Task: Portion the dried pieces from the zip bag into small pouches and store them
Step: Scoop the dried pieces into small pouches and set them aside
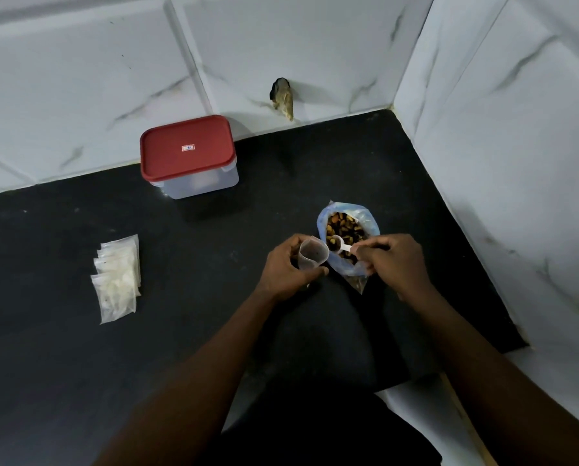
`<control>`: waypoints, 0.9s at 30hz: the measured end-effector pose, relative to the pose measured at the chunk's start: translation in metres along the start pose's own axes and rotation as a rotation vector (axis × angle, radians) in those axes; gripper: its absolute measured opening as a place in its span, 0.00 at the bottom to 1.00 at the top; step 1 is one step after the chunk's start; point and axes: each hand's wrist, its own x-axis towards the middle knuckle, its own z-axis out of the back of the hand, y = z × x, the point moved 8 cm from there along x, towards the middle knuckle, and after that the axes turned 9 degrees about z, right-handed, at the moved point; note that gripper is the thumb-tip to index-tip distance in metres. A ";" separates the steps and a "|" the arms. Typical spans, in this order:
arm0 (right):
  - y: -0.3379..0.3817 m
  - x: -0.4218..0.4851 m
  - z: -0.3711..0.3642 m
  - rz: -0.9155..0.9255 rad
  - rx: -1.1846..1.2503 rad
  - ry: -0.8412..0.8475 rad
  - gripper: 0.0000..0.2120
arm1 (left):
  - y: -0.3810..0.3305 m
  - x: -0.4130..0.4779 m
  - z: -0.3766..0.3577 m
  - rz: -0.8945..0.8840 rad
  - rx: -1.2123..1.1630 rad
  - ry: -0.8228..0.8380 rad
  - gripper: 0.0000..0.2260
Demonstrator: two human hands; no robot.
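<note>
A clear zip bag (365, 218) with a blue rim stands open on the black counter, full of brown dried pieces (343, 227). My right hand (394, 264) pinches the handle of a small white scoop (340, 246) whose bowl sits at the bag's mouth with pieces in it. Just left of the bag, my left hand (288, 270) grips a small clear pouch (311, 255) held open and upright, its mouth beside the scoop. A pile of small clear pouches (118, 279) lies flat at the left.
A clear plastic box with a red lid (187, 151) stands shut by the back wall. A dark rough patch (283, 97) marks the tiled wall. Tiled walls close the back and right; the counter (46, 331) ends at the lower right.
</note>
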 end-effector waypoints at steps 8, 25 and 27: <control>-0.018 0.002 -0.004 -0.225 0.245 0.028 0.04 | 0.001 -0.001 0.000 0.021 0.007 0.005 0.21; -0.019 -0.002 0.008 -0.222 0.404 0.066 0.08 | -0.004 -0.002 0.009 -0.010 -0.020 -0.033 0.23; -0.012 -0.003 0.007 -0.187 0.448 0.087 0.08 | -0.006 -0.002 0.008 -0.010 -0.023 -0.031 0.24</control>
